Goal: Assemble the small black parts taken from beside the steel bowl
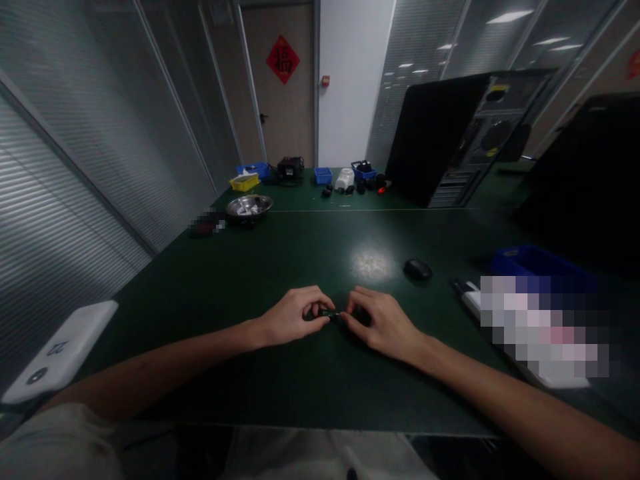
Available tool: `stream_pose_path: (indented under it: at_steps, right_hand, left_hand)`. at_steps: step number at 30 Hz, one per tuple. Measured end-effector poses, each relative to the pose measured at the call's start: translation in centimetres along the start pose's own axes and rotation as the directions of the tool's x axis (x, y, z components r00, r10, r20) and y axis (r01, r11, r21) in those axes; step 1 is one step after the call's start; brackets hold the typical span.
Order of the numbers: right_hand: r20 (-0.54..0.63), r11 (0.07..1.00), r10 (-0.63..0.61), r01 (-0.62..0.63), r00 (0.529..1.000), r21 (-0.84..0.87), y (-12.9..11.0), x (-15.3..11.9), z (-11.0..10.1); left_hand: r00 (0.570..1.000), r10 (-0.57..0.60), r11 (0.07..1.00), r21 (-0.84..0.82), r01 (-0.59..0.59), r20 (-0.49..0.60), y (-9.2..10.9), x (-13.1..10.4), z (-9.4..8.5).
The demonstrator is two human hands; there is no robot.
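Note:
Just above the green table [280,380], near its front middle, my left hand [295,315] pinches one end of a small dark object [330,314] between thumb and fingers. The object has a greenish part and a shiny tip on its right; it is too small to name. From the right, my right hand [383,321] meets that tip with thumb and index finger pressed together. Whatever else these fingertips hold is too small to make out. A black mouse [418,269] lies beyond my right hand, to the right.
A metal bowl [249,207] with small items stands at the back left. Blue bins [323,176], a yellow tray [245,182] and small black parts line the far edge. A computer tower [440,140] stands back right; a white device [63,350] lies left.

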State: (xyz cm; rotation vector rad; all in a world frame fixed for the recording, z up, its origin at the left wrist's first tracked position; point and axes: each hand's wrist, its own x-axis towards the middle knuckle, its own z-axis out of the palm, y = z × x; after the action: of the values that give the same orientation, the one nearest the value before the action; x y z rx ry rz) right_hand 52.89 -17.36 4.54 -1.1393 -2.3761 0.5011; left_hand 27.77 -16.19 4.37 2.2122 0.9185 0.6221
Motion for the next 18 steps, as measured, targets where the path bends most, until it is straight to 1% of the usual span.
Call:
stream_pose_path:
  at_steps: [4,9,18]
  right_hand:
    - [0.016,1.000,0.000,0.001,1.000,-0.020,-0.01,0.03,-0.18]
    - [0.037,0.999,0.021,-0.019,0.999,-0.049,0.05,-0.07,-0.38]
    - [0.031,0.998,0.004,-0.002,1.000,-0.056,0.07,-0.14,0.16]
  left_hand:
    - [1.000,0.007,1.000,0.002,-0.007,0.006,0.25,-0.04,-0.09]
    - [1.000,-0.018,1.000,-0.022,0.018,0.000,0.21,0.06,-0.06]
    - [1.000,-0.023,0.999,-0.026,0.022,-0.016,-0.28,0.24,0.10]
